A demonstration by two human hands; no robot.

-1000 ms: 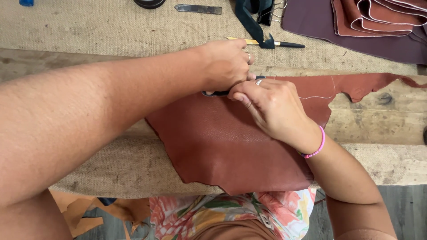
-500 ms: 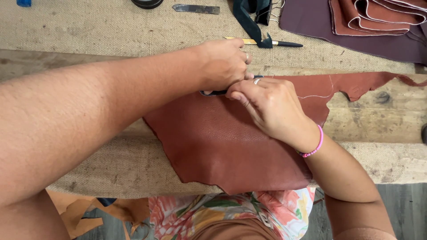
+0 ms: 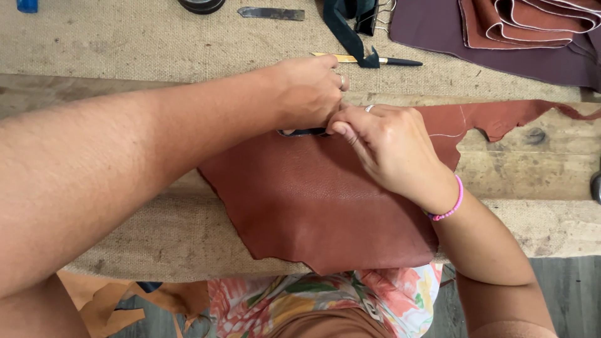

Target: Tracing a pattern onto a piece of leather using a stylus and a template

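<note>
Both hands meet on the far edge of the reddish-brown leather sheet (image 3: 313, 200). The left hand (image 3: 310, 91) is closed on dark curved scissors (image 3: 302, 132), blades pointing rightwards; the right hand (image 3: 388, 147) pinches the leather beside them.

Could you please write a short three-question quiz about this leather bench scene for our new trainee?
1. True or false: both hands rest on the reddish-brown leather piece.
2. Which wrist wears the pink bead bracelet: A left, B right?
3. What covers the wooden bench under the leather?

Key: 1 true: left hand and right hand meet at its far edge, over a dark tool. 2 B. 3 burlap cloth.
</note>
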